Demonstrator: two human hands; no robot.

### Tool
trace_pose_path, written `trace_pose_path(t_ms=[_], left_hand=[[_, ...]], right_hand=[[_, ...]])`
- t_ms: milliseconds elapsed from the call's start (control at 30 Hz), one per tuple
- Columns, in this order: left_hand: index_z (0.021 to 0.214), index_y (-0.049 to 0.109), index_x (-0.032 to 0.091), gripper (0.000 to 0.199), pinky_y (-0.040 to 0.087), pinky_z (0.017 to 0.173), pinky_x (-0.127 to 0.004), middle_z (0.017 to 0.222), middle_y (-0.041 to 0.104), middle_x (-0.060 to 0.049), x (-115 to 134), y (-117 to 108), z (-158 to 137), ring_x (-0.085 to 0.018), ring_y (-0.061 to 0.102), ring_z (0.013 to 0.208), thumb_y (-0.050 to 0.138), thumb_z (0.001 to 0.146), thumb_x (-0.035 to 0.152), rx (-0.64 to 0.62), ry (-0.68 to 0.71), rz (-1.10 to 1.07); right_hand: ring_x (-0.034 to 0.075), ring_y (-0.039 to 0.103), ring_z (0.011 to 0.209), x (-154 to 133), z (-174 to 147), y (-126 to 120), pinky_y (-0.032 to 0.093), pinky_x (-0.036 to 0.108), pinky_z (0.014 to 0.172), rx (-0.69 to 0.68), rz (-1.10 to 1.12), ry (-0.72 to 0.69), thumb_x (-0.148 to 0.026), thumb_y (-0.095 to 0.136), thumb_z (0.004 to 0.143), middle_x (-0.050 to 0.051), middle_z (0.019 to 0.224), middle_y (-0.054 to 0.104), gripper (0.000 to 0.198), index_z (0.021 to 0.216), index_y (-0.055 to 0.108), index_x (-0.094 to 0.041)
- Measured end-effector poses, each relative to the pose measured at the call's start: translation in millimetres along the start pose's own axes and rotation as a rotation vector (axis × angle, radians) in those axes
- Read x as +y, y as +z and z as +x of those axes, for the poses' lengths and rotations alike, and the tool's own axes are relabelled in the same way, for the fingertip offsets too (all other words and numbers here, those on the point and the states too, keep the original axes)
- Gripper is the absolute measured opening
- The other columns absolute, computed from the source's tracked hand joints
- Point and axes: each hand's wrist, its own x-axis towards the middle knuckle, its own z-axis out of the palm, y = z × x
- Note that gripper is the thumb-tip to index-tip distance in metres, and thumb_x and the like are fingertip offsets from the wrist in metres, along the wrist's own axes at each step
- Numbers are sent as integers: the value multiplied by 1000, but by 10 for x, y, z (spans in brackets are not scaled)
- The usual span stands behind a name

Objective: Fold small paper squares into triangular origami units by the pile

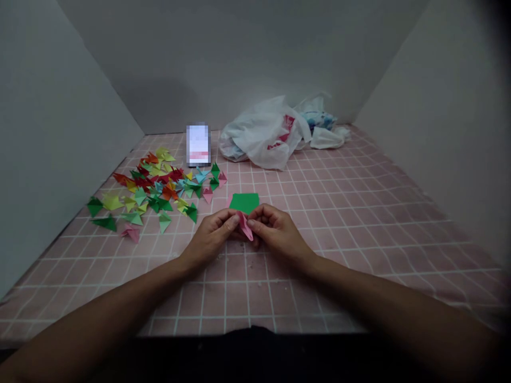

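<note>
Between my two hands is a small piece of folded pink paper (246,226), narrow and pointed toward me. My left hand (217,230) pinches its left side between thumb and fingers. From the right, my right hand (275,230) grips the same paper with thumb and bent forefinger. Just beyond my fingers lies a green paper sheet (245,202) on the tablecloth, partly hidden by the hands. A sliver of pink shows at its left edge. Many folded paper cranes (159,204) in red, orange, yellow, green, blue and pink are spread to the left.
A pink tablecloth with white grid lines (359,213) covers the table. At the back, a phone with a lit, blurred screen (198,144) stands upright. Right of it lie a white plastic bag (263,133) and a blue-patterned packet (319,120). Pale walls enclose three sides.
</note>
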Motion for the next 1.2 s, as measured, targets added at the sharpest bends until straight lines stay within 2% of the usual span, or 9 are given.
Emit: trace_pose_path(t_ms=[167, 367, 667, 833, 1033, 1200], left_hand=[[90, 68, 15, 23, 61, 74, -29, 79, 69, -1, 12, 4, 7, -13, 68, 70, 72, 86, 37, 65, -4, 5], [89, 61, 17, 24, 59, 65, -25, 75, 69, 1, -12, -1, 23, -12, 68, 66, 78, 79, 30, 151, -8, -38], [85, 64, 16, 23, 57, 68, -23, 74, 69, 1, 13, 7, 22, -11, 67, 68, 80, 75, 29, 123, 17, 0], [86, 64, 16, 26, 56, 68, -24, 76, 69, 1, -5, -7, 19, -13, 67, 70, 81, 74, 32, 138, 24, 28], [87, 65, 16, 18, 55, 69, -24, 77, 69, 0, -15, -26, 23, -12, 66, 70, 73, 82, 31, 104, 49, 69], [87, 65, 16, 19, 53, 69, -22, 78, 70, 1, -21, -29, 40, -11, 66, 71, 77, 78, 28, 136, 55, 61]], right_hand=[[9, 55, 46, 0, -9, 10, 44, 21, 44, -17, 12, 11, -29, 70, 81, -5, 60, 60, 16, 79, 57, -19], [9, 56, 45, 0, 9, 13, 45, 21, 44, -42, 13, 31, -27, 69, 80, -5, 60, 60, 14, 80, 58, -19], [8, 53, 47, 19, -13, -11, 42, 21, 47, -79, 36, 11, -39, 66, 88, -5, 60, 60, 23, 81, 56, -19], [8, 53, 45, 37, -3, -10, 41, 21, 45, -76, 63, 21, -36, 69, 85, -6, 59, 59, 21, 82, 57, -19], [8, 53, 45, 42, 6, -6, 42, 22, 44, -70, 73, 32, -33, 69, 84, -6, 60, 59, 18, 81, 57, -19], [8, 53, 45, 38, 13, -13, 42, 22, 45, -78, 59, 43, -30, 69, 84, -5, 60, 60, 17, 83, 57, -19]])
